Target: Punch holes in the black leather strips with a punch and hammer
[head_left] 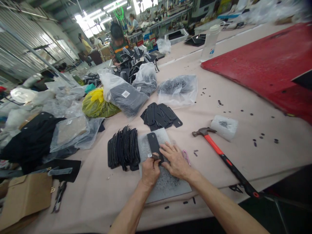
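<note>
A grey cutting pad (168, 185) lies on the table in front of me. On it rests a black leather strip (153, 141). My left hand (149, 170) is closed in a fist round a small metal punch tool (154, 156), its tip set on the strip's near end. My right hand (175, 161) lies flat with fingers spread, pressing the strip down beside the punch. A fanned stack of black strips (123, 148) sits just left of the pad, and another pile of strips (161, 116) lies behind it.
A hammer with a red and black handle (225, 159) lies right of the pad, next to a white block (224, 127). Plastic bags of parts (126, 96) crowd the left and back. A red mat (263, 61) covers the far right. A person works at the far end.
</note>
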Motion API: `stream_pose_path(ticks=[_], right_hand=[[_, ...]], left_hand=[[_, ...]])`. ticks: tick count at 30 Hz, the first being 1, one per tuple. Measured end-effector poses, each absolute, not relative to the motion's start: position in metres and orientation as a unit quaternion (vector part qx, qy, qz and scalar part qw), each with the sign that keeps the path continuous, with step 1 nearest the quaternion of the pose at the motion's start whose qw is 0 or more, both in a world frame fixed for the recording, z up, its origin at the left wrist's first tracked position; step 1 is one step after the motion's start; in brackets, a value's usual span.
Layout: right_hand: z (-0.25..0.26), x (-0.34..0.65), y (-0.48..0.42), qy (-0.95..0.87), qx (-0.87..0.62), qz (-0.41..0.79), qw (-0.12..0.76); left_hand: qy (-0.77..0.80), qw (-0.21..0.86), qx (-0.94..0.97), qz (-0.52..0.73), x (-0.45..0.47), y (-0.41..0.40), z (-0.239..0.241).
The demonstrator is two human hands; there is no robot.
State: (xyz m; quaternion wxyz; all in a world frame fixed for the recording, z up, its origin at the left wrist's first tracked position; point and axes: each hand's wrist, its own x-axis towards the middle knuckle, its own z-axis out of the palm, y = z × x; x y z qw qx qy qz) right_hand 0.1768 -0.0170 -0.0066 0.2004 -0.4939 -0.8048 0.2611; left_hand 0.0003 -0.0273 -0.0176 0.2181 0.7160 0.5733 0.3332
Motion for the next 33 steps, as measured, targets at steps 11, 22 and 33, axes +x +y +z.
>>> stream_pose_path(ticks=[11,22,33], right_hand=[[-0.005,0.303,-0.061,-0.645,-0.753,0.003,0.126],[0.018,0.307,-0.063,-0.326,-0.687,0.587,0.278],[0.151,0.247,-0.082,-0.697,-0.620,0.185,0.310]], left_hand=[[0.580,0.222,0.721,0.307,0.002,-0.028,-0.020],[0.584,0.220,0.720,0.303,0.003,-0.030,-0.011],[0.578,0.210,0.720,0.323,0.003,-0.030,-0.009]])
